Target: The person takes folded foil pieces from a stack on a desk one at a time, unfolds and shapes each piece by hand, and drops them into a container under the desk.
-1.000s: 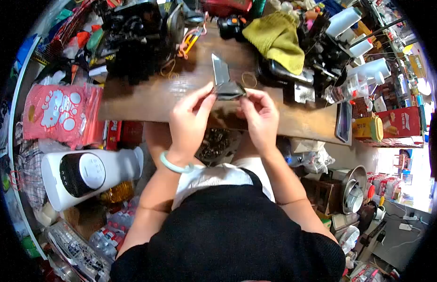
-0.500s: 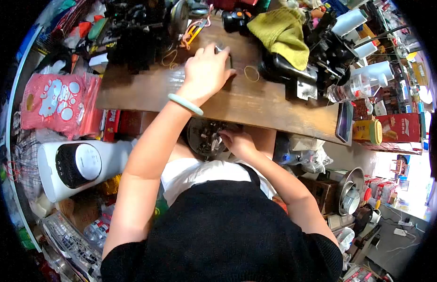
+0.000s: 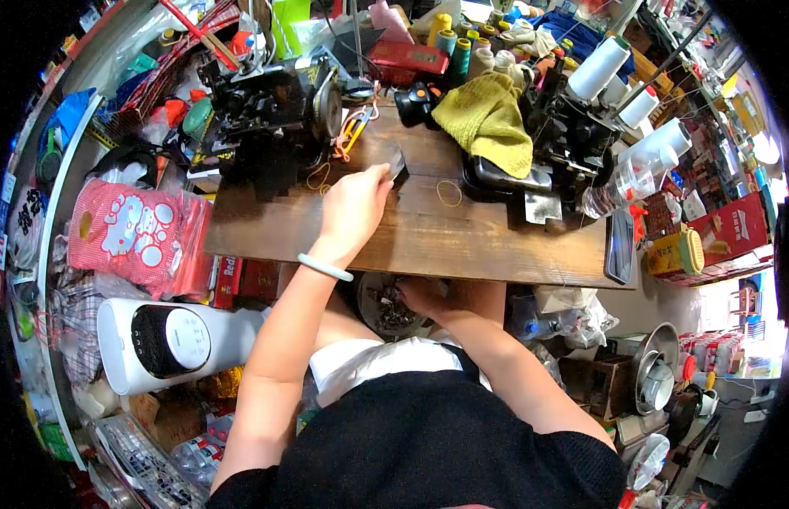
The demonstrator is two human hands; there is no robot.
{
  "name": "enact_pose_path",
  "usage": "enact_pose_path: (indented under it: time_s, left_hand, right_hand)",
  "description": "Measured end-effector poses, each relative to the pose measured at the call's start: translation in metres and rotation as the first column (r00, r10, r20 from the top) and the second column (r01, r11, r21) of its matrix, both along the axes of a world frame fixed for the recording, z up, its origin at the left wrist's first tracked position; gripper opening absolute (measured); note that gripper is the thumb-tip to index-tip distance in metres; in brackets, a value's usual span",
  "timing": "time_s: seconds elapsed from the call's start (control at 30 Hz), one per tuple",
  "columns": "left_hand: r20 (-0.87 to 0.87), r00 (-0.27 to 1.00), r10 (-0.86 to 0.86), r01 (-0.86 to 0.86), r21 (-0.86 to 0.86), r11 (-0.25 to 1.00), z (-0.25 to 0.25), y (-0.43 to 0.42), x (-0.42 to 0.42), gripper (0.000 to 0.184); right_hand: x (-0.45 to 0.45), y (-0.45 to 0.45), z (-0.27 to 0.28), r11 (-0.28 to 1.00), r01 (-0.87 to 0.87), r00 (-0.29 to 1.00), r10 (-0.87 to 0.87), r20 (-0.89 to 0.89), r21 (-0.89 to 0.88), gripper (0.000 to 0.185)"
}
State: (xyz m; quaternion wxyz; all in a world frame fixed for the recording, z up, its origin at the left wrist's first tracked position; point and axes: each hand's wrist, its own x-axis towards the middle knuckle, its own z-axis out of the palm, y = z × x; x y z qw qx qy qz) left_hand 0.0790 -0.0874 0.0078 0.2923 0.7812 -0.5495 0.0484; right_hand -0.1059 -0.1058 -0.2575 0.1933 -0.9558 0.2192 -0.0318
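Over the wooden table, my left hand (image 3: 357, 206) has its fingers closed on the edge of a small dark, shiny flat piece (image 3: 397, 162). A pale green bangle (image 3: 325, 267) circles that wrist. Below the table edge, my right hand (image 3: 423, 296) reaches into a round dark bowl (image 3: 366, 299) between my legs. Small dark and silvery bits lie in the bowl. Shade and the small size hide what the right fingertips do. A loose rubber band (image 3: 449, 193) rests on the table, right of the left hand.
Black sewing machines stand at the left (image 3: 276, 114) and right (image 3: 572, 140). A yellow-green cloth (image 3: 487, 119) drapes over the right machine's base. Orange-handled scissors (image 3: 354, 131) lie behind my left hand. A phone (image 3: 619, 246) sits at the table's right edge; thread spools (image 3: 460, 61) fill the back.
The view has tilted up, showing more of the table's back. My left hand, formerly spread over the small piece, now pinches its edge. My right hand has gone deeper into the bowl.
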Motion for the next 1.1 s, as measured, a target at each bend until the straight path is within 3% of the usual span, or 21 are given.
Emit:
enact_pose_path:
  time_s: [0.1,0.17,0.23,0.27,0.3,0.33,0.37,0.4,0.43,0.47,0.5,0.57,0.6,0.63,0.7,0.73,0.8,0.9,0.97,1.03,1.1]
  left_hand:
    - [-0.020,1.000,-0.015,0.013,-0.073,0.997,0.000,0.005,0.000,0.017]
    - [-0.137,0.984,0.114,-0.134,-0.148,0.980,0.010,0.009,-0.004,0.014]
    - [-0.106,0.986,0.127,-0.150,-0.251,0.956,0.005,0.022,-0.009,0.014]
    - [-0.550,0.835,-0.035,-0.166,-0.313,0.935,0.005,0.022,-0.009,0.014]
    - [-0.856,0.473,-0.207,-0.208,-0.337,0.918,0.004,0.026,-0.011,0.015]
    - [-0.841,0.476,-0.258,-0.153,-0.369,0.917,0.004,0.028,-0.011,0.015]
    - [-0.849,0.463,-0.254,-0.154,-0.359,0.921,0.008,0.034,-0.020,0.015]
    - [-0.921,0.273,-0.277,-0.184,-0.333,0.925,0.020,0.040,-0.031,0.015]
    - [-0.953,0.078,-0.292,-0.208,-0.302,0.930,0.027,0.046,-0.041,0.015]
    - [-0.948,-0.002,-0.319,-0.171,-0.314,0.934,0.025,0.052,-0.056,0.016]
    - [-0.948,-0.024,-0.318,-0.177,-0.309,0.934,0.026,0.053,-0.065,0.016]
    - [-0.947,-0.059,-0.315,-0.203,-0.298,0.933,0.027,0.053,-0.080,0.016]
    - [-0.964,0.005,-0.267,-0.152,-0.265,0.952,0.022,0.055,-0.079,0.022]
    - [-0.846,0.433,-0.310,-0.120,-0.395,0.911,0.018,0.052,-0.080,0.031]
    - [-0.835,0.473,-0.280,-0.189,-0.406,0.894,0.018,0.054,-0.080,0.037]
    - [-0.840,0.469,-0.272,-0.194,-0.399,0.896,0.018,0.055,-0.080,0.037]
    - [-0.842,0.367,-0.395,-0.137,-0.468,0.873,0.020,0.051,-0.079,0.038]
    - [-0.891,0.286,-0.352,-0.132,-0.400,0.907,0.013,0.049,-0.077,0.039]
    - [-0.900,0.282,-0.331,-0.135,-0.379,0.916,0.017,0.050,-0.072,0.040]
    - [-0.924,0.130,-0.360,-0.151,-0.377,0.914,0.021,0.053,-0.070,0.039]
    - [-0.926,0.135,-0.353,-0.145,-0.371,0.917,0.020,0.054,-0.068,0.040]
  right_hand:
    - [0.001,0.001,-0.019,0.991,-0.131,0.984,0.131,0.118,-0.010,0.030]
    - [-0.002,0.001,-0.017,0.985,-0.165,0.986,0.163,0.033,0.046,0.032]
    - [-0.012,0.017,0.092,0.920,-0.254,0.964,0.213,0.160,0.299,0.027]
    - [-0.015,0.018,0.144,0.875,-0.348,0.906,0.222,0.359,0.338,0.025]
    - [-0.017,0.023,0.181,0.854,-0.399,0.830,0.182,0.528,0.333,0.024]
    - [-0.013,0.023,0.189,0.874,-0.421,0.727,0.163,0.667,0.244,0.018]
    - [-0.018,0.024,0.234,0.885,-0.297,0.606,-0.116,0.787,0.359,0.016]
    - [-0.014,0.018,0.244,0.894,-0.232,0.482,-0.236,0.844,0.383,0.018]
    - [-0.013,0.019,0.257,0.863,-0.224,0.499,-0.298,0.814,0.453,0.017]
    - [-0.011,0.014,0.273,0.835,-0.087,0.471,-0.446,0.761,0.544,0.016]
    - [0.000,0.003,0.296,0.783,0.038,0.416,-0.577,0.703,0.621,0.016]
    - [0.003,-0.012,0.280,0.819,0.056,0.487,-0.522,0.700,0.571,0.015]
    - [0.001,-0.019,0.280,0.901,0.049,0.499,-0.397,0.771,0.432,0.011]
    - [0.001,-0.021,0.280,0.927,0.111,0.500,-0.364,0.786,0.358,0.009]
    - [-0.003,-0.019,0.285,0.921,0.190,0.606,-0.382,0.698,0.339,0.011]
    - [-0.003,-0.017,0.283,0.920,0.189,0.612,-0.385,0.691,0.345,0.011]
    - [-0.004,-0.016,0.283,0.974,0.218,0.669,-0.195,0.717,0.062,0.016]
    - [-0.005,-0.011,0.286,0.984,0.178,0.693,-0.120,0.711,-0.007,0.022]
    - [-0.004,-0.015,0.285,0.988,0.125,0.720,-0.155,0.677,0.094,0.024]
    - [-0.006,-0.018,0.288,0.876,-0.038,0.710,-0.315,0.630,0.481,0.024]
    - [-0.009,-0.020,0.287,0.864,-0.042,0.748,-0.305,0.589,0.501,0.024]
